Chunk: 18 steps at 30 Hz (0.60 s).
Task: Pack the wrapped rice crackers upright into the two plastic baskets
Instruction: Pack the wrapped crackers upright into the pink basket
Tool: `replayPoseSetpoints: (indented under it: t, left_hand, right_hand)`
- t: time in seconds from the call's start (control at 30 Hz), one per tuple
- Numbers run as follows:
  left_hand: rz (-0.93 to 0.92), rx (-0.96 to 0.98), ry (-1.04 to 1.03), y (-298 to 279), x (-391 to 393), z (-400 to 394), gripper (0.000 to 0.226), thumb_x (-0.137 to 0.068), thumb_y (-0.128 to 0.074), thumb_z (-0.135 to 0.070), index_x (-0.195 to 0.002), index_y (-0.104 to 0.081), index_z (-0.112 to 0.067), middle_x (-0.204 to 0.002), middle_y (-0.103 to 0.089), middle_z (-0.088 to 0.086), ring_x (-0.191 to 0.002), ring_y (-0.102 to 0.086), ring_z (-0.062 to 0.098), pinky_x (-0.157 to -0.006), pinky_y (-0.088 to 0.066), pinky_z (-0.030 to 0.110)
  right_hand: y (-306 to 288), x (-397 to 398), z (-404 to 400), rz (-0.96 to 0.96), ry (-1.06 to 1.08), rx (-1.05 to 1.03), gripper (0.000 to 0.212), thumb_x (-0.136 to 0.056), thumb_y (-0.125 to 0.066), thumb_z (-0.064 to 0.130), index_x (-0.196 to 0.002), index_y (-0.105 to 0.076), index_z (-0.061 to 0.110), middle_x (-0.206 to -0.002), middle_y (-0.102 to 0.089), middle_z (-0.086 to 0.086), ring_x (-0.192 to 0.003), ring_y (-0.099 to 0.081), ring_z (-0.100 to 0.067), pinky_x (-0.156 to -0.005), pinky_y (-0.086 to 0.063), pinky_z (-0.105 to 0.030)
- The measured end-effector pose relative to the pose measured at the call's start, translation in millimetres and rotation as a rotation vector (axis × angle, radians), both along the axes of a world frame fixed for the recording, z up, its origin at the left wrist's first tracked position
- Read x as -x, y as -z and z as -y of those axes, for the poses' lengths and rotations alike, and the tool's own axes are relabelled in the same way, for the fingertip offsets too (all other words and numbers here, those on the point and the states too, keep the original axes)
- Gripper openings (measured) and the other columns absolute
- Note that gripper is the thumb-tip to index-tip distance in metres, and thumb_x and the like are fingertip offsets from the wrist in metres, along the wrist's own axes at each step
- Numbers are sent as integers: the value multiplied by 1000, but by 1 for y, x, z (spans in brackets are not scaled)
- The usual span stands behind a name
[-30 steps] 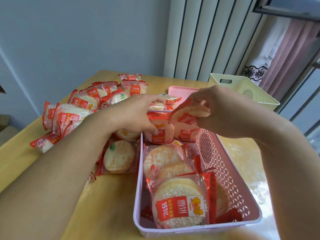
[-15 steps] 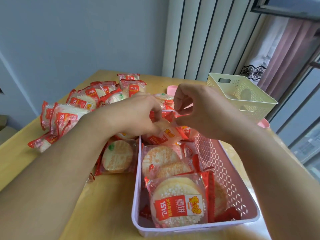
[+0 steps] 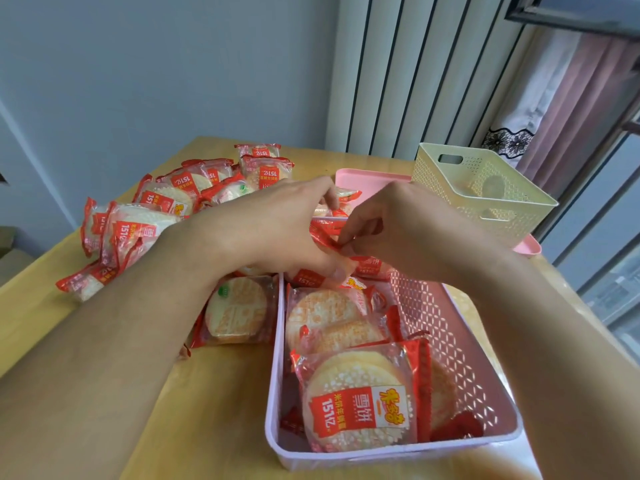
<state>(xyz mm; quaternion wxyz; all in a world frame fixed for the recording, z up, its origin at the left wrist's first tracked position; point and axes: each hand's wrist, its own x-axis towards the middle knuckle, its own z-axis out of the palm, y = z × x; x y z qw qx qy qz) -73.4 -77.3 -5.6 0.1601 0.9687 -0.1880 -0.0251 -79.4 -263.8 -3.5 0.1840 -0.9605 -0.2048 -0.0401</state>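
A pink plastic basket (image 3: 446, 327) stands in front of me with several wrapped rice crackers standing upright in a row; the nearest packet (image 3: 360, 400) faces me. Over the basket's far end, my left hand (image 3: 277, 230) and my right hand (image 3: 398, 233) meet on a red-wrapped cracker packet (image 3: 367, 265). The left thumb presses on it and the right fingers pinch its red edge. A cream plastic basket (image 3: 485, 192) stands at the back right, apparently with nothing in it. A heap of loose cracker packets (image 3: 166, 202) lies on the table at the left.
One cracker packet (image 3: 235, 310) lies flat on the wooden table (image 3: 214, 410) just left of the pink basket. A pink lid or tray (image 3: 367, 178) lies under and beside the cream basket. A wall and a radiator stand behind the table, a window at the right.
The packet held up in my right hand has come down into the far end of the pink basket. Both hands have closed in on it.
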Motion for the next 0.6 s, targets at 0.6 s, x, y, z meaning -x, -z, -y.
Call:
replayPoseSetpoints:
  t: [0.6]
  left_hand:
    - [-92,-43,26,30,-24,6,104,-80,-83,-30,-159,-16,-34,-164,-28,-3,-148,-31,23,-117,-36,43]
  right_hand:
    - [5,3,-7,-304,9,559,16,-93,-59,11,-96,-74,17,-82,-67,1,-83,-65,-25,-69,-50,-27]
